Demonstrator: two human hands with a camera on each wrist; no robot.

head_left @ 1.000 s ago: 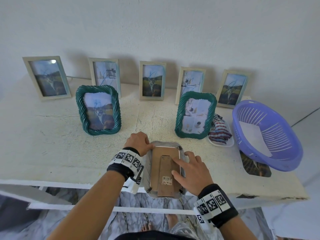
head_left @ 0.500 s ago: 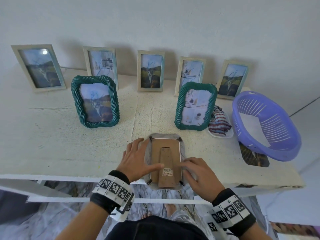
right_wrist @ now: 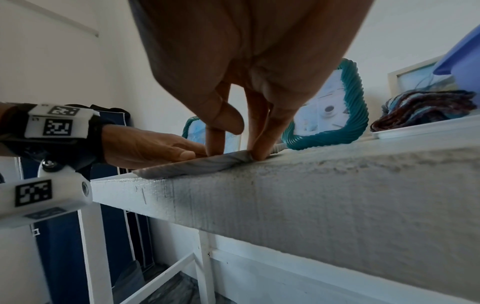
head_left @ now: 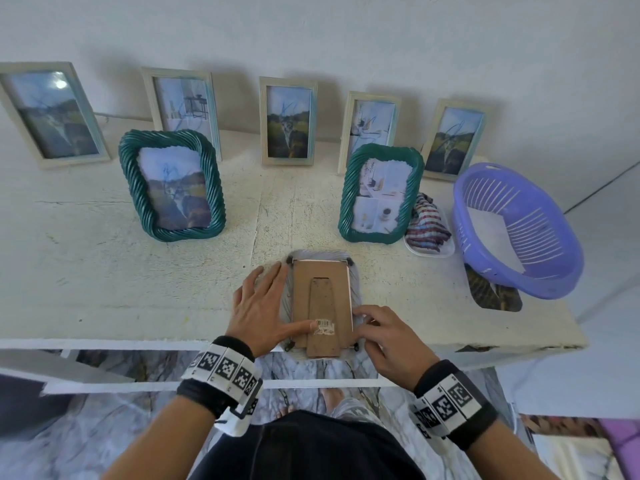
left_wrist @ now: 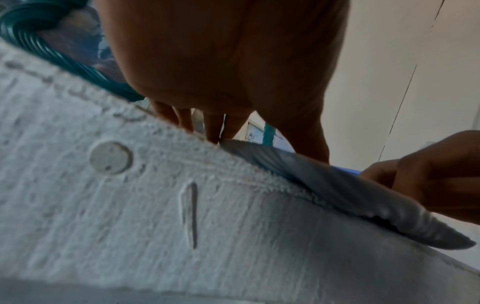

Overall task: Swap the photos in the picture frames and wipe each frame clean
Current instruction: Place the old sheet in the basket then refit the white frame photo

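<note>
A grey frame (head_left: 322,303) lies face down at the near edge of the white surface (head_left: 138,271), at 6 o'clock in the head view, its lower end jutting past the lip. The left hand (head_left: 263,306) lies flat with straight fingers along the frame's left side, thumb on the cardboard backing (head_left: 322,292); the right hand (head_left: 388,337) presses curled fingertips onto the lower right corner, probably working a retaining tab. The risk — an overhanging frame could tip or slide off toward the floor if the flat hand lifts, and a forced tab might bend or crack the glass beneath. Two green twisted frames (head_left: 172,185) stand at 10 and 1 o'clock, five pale frames (head_left: 288,121) line the wall at 12, and a striped cloth (head_left: 427,226) and a purple basket (head_left: 519,230) sit at 2 — a bare white wall behind.
</note>
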